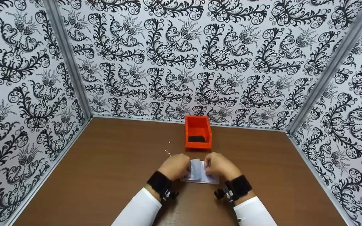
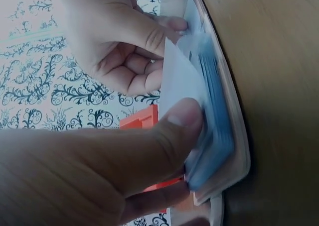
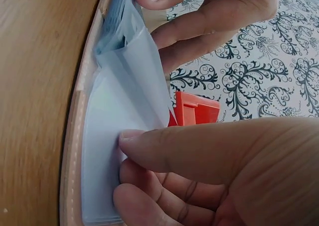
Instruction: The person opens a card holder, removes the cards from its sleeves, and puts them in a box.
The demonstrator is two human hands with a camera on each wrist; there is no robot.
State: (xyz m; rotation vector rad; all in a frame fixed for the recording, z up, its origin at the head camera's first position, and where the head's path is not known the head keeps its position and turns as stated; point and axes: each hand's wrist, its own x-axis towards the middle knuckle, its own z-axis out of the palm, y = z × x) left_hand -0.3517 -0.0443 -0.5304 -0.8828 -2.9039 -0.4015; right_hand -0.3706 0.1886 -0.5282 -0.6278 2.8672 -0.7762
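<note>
The left hand (image 2: 139, 156) looms closest in its wrist view, thumb on one side of a bundle of clear leaves (image 2: 218, 101) and fingers on the other, pinching them. The right hand (image 1: 222, 164) has its fingers curled, with thumb and fingertips touching a white page (image 3: 107, 116); whether they grip it, I cannot tell. Leaves and page belong to a small booklet (image 2: 243, 146) with a stitched, pinkish cover, lying open on the worktop (image 1: 121, 157) between the two hands. Black straps (image 1: 159, 182) circle both wrists, below white sleeves (image 1: 141, 208). Just beyond the hands stands an orange bin (image 1: 198, 145), with a dark, flat object (image 1: 196, 138) inside near its front. White specks (image 1: 167, 152) dot the worktop left of the bin. Patterned walls (image 1: 181, 62) rise behind.
</note>
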